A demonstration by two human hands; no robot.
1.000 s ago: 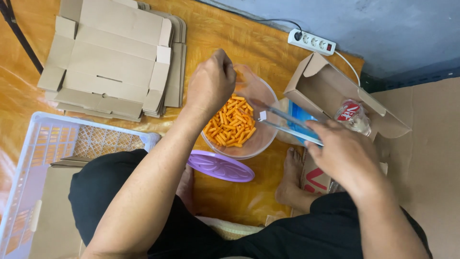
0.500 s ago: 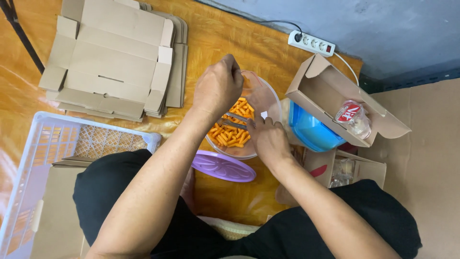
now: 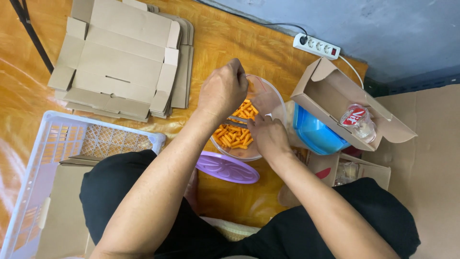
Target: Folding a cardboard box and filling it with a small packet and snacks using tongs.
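A clear round tub (image 3: 273,96) of orange snack sticks (image 3: 233,134) stands on the orange floor in front of me. My left hand (image 3: 223,88) hovers over its far rim with fingertips pinched together; whether something small is between them is hidden. My right hand (image 3: 268,134) reaches into the tub from the right and holds a small clear plastic bag (image 3: 262,100) over the snacks. A purple lid (image 3: 227,167) lies just in front of the tub.
A stack of flat cardboard boxes (image 3: 120,57) lies at the far left. A white plastic basket (image 3: 28,192) sits at my left knee. At the right stand an open carton (image 3: 330,91) with a small cup, a blue container (image 3: 314,134) and a white power strip (image 3: 316,46).
My right hand has left the blue container at the right and moved left into the tub, now with the clear bag. The left hand stays above the tub.
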